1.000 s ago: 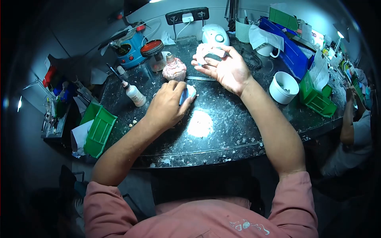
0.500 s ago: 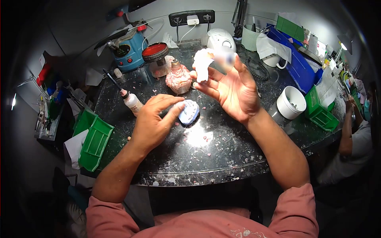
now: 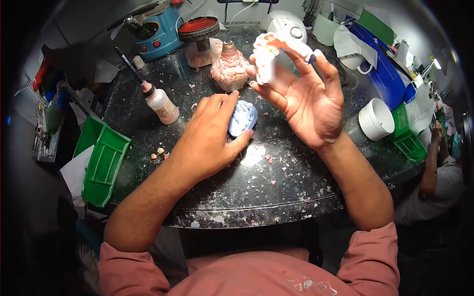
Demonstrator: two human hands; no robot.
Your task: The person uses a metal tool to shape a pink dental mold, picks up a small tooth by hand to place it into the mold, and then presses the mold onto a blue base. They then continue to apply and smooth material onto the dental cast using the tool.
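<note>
My right hand [image 3: 316, 106] is raised over the bench, gripping a horseshoe-shaped dental cast [image 3: 265, 56] between the fingertips and thumb. Glare washes out much of this white and orange-pink piece, and a blurred patch covers part of its middle. Lower down, my left hand [image 3: 210, 133] curls around a pale blue plaster block [image 3: 243, 118] with dark handwriting on top. Its fingers lie along the block's left side and the thumb touches the lower right edge. Behind the block stands a wax-crusted lamp bottle [image 3: 229, 69] with a metal neck.
Left of my hand is a white bottle [image 3: 163, 106] with a dark-handled brush beside it. A red-topped stand [image 3: 198, 29] and blue machine [image 3: 159, 37] are at the back. Green bins [image 3: 106, 165] flank the bench; a white tub [image 3: 376, 119] sits right. Another person's arm [image 3: 430, 165] shows far right.
My left hand has closed around the blue block, its thumb now at the lower right edge. The dental cast has turned, showing its arch. The view has tilted downward.
</note>
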